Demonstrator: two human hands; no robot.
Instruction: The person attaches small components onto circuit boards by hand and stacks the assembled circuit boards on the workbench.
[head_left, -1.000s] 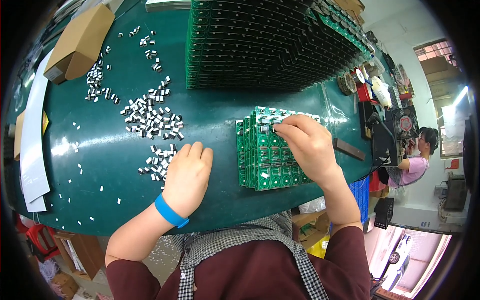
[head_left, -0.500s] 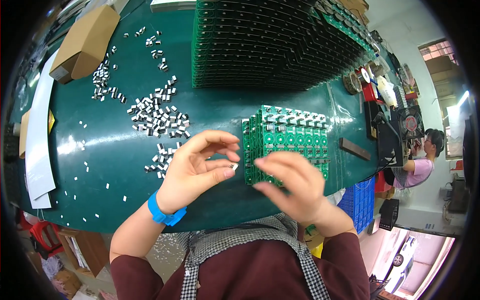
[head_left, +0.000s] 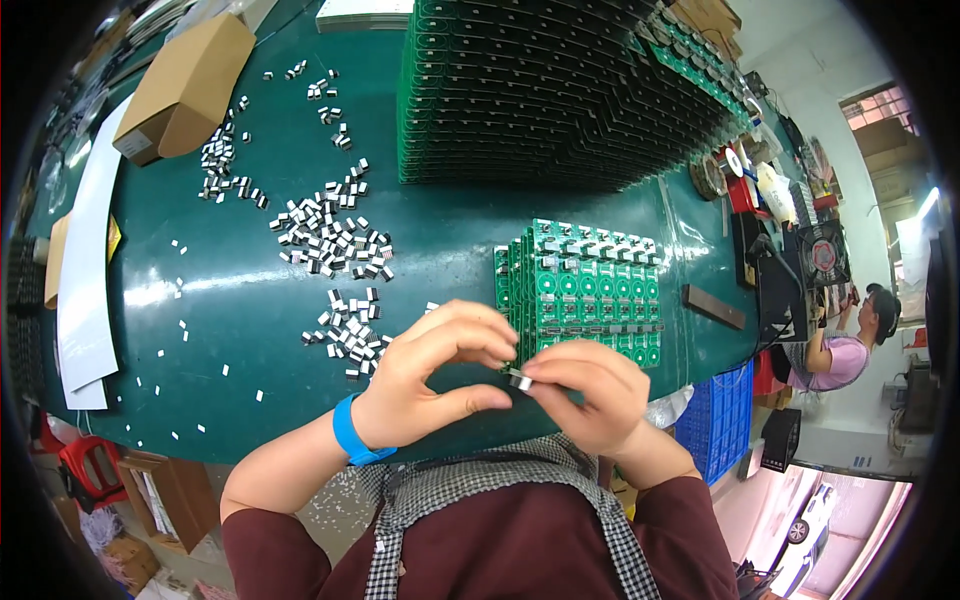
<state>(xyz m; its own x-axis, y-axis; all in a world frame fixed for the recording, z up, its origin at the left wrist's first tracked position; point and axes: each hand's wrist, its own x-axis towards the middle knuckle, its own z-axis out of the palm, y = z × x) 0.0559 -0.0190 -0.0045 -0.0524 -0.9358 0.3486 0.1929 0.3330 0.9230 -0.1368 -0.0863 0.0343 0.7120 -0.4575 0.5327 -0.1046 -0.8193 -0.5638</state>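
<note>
**One small silver component (head_left: 521, 382), pinched in my right hand (head_left: 590, 397)**

It sits just off the near left corner of the stacked green circuit boards (head_left: 597, 288). My left hand (head_left: 420, 380) curves beside it, held loosely apart. Loose components (head_left: 331, 237) lie farther left.

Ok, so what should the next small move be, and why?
Probably bring the small block over to the top circuit board: the right hand pinches it between fingertips, the left hand is curved open beside it, and similar blocks already line the board's upper edge.
</note>
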